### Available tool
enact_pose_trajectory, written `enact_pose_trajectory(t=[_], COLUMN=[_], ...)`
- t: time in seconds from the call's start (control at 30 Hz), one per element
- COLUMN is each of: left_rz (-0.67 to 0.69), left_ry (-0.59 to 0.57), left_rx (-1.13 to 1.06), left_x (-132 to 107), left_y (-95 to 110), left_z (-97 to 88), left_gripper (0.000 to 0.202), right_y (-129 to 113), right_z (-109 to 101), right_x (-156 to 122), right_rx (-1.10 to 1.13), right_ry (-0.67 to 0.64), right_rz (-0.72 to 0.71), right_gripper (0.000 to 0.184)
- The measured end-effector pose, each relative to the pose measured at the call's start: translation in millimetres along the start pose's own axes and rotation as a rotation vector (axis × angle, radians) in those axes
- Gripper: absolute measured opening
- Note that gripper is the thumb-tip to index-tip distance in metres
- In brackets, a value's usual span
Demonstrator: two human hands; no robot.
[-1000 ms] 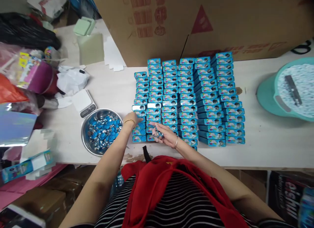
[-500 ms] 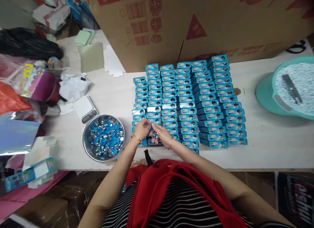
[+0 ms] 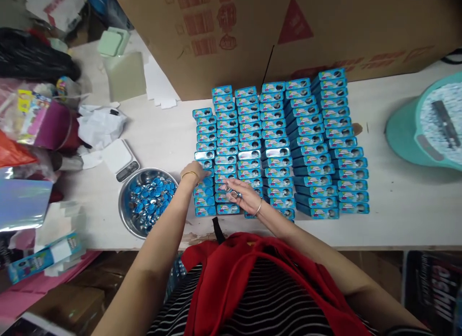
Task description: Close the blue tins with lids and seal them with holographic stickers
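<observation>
Boxes [image 3: 310, 143] fill centre frame in rows. Left hand [image 3: 193, 171] rests on the leftmost row; finger spread cannot be told. Right hand [image 3: 243, 195], lower centre, cups small discs [image 3: 233, 194] in curled fingers.

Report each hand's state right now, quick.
Left hand: resting on the blue tins, grip cannot be told.
Right hand: cupped, holding small round pieces.

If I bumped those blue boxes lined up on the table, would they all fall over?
Probably some would: the blue boxes overlap in tight leaning rows, so one bump could shift a whole line. They look like thin card, so likely light and easy to push. The white table looks smooth, so they might slide too.
</observation>
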State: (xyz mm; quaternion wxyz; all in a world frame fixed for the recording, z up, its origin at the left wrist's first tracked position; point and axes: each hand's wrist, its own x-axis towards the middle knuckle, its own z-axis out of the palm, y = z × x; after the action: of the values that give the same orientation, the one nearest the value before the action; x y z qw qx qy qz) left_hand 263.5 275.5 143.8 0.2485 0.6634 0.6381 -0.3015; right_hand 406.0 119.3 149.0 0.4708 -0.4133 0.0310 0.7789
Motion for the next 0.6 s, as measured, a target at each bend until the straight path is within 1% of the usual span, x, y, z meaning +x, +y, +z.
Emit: enact_pose_trajectory(t=[0.1,0.17,0.2,0.23,0.27,0.3,0.37,0.4,0.43,0.47,0.5,0.6], left_rz=[-0.033,-0.041,-0.025,0.023,0.112,0.240,0.563,0.698,0.788,0.834,0.846,0.816], left_ry=[-0.047,-0.012,0.041,0.107,0.166,0.211,0.213,0.197,0.182,0.172,0.165,0.120], left_rx=[0.037,0.049,0.046,0.023,-0.031,-0.113,-0.325,-0.409,-0.467,-0.497,-0.506,-0.466], left_x=[9.2,2.0,-6.2,-16.7,-28.8,-41.6,-65.5,-75.0,-82.3,-87.1,-89.5,-85.3], left_y=[1.3,2.9,3.8,4.8,5.6,6.2,6.4,6.1,5.4,4.6,3.4,-1.4], left_z=[-8.6,-11.3,-10.5,-8.1,-4.0,1.4,14.0,19.8,24.8,28.5,30.9,31.8], left_gripper=[0.043,0.044,0.041,0.036,0.032,0.028,0.029,0.029,0.028,0.025,0.022,0.016], right_y=[-0.9,-0.4,0.0,0.4,0.7,1.0,1.5,1.8,2.4,3.1,4.1,7.4], right_z=[1.4,2.2,2.4,2.3,2.1,1.7,0.8,0.5,0.3,0.3,0.5,1.6], right_x=[-1.9,-3.2,-3.3,-3.2,-2.6,-1.8,0.3,1.3,2.1,2.7,3.1,3.9], right_rx=[-0.033,-0.039,-0.034,-0.024,-0.007,0.015,0.063,0.079,0.084,0.076,0.054,-0.042], right_ry=[-0.062,-0.072,-0.065,-0.054,-0.038,-0.023,0.002,0.006,0.004,-0.004,-0.015,-0.048], right_rz=[-0.021,-0.029,-0.027,-0.025,-0.026,-0.029,-0.043,-0.047,-0.041,-0.027,-0.006,0.057], right_gripper=[0.026,0.029,0.030,0.030,0.029,0.028,0.026,0.026,0.025,0.026,0.026,0.029])
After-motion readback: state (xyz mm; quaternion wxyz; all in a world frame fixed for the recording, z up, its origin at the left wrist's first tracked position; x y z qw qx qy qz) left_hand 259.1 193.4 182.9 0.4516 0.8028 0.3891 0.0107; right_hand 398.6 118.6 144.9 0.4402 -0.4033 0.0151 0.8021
